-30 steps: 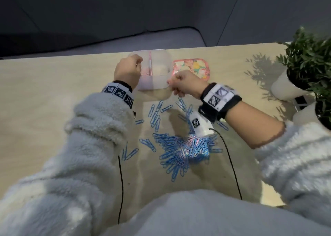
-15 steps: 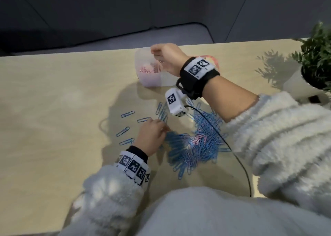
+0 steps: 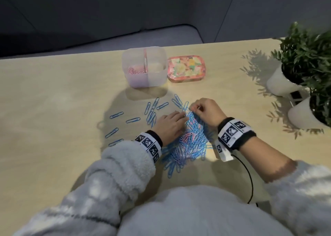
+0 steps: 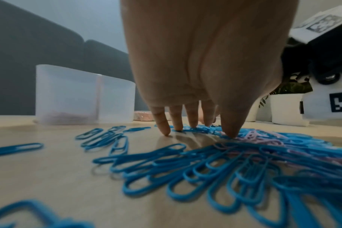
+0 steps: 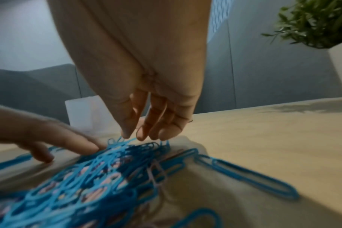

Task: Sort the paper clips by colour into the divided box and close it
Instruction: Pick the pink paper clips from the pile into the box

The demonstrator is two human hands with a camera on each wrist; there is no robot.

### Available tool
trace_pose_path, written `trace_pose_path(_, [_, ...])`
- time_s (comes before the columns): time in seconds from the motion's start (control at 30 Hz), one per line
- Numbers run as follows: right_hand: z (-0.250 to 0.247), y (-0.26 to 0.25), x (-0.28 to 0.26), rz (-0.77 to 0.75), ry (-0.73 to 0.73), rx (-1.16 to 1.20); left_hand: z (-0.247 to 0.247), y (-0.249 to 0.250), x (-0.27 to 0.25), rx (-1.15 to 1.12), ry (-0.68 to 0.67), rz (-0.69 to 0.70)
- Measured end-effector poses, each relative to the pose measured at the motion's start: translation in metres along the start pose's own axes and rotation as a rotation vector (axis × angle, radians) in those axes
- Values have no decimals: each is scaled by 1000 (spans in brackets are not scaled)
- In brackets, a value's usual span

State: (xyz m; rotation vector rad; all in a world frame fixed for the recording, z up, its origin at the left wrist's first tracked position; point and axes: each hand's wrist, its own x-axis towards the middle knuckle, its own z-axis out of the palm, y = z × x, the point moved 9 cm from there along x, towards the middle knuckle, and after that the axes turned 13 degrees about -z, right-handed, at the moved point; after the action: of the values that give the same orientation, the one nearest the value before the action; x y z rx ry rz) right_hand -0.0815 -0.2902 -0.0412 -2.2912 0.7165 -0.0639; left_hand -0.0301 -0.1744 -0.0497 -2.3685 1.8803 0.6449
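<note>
A heap of blue and pink paper clips (image 3: 189, 142) lies on the wooden table in front of me. My left hand (image 3: 180, 118) rests flat on its left side, its straight fingertips (image 4: 230, 132) pressing clips and table. At the heap's far edge my right hand (image 3: 194, 109) has curled fingers, and thumb and fingertips (image 5: 127, 132) pinch blue clips at the top of the heap (image 5: 100, 169). The clear divided box (image 3: 157, 78) stands open further back, with pink clips (image 3: 135, 70) in its left compartment. Its floral lid (image 3: 186, 69) lies right of it.
Several loose blue clips (image 3: 132, 120) are scattered left of the heap and toward the box. Two white pots with green plants (image 3: 279, 81) stand at the right table edge. A black cable (image 3: 250, 180) runs from my right wrist toward my body.
My right hand has come back from the box to the far edge of the heap. My left hand has slid right onto the heap.
</note>
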Motion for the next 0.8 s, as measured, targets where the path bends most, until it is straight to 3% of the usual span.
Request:
trace_pose_path(0.17, [14,-15,6,-90,-68,-185,-4,-12,-7,-5,67,-67])
trace_pose_path(0.33, [15,-10,-11,-62,-28,-109,-8,-37,-18,-42,140,-118])
trace_pose_path(0.47, [14,-9,-23,-53,-12,-88,-29,-24,-5,-23,222,-105])
trace_pose_path(0.8, [11,-3,-12,76,9,-142,-31,4,45,247,153,3])
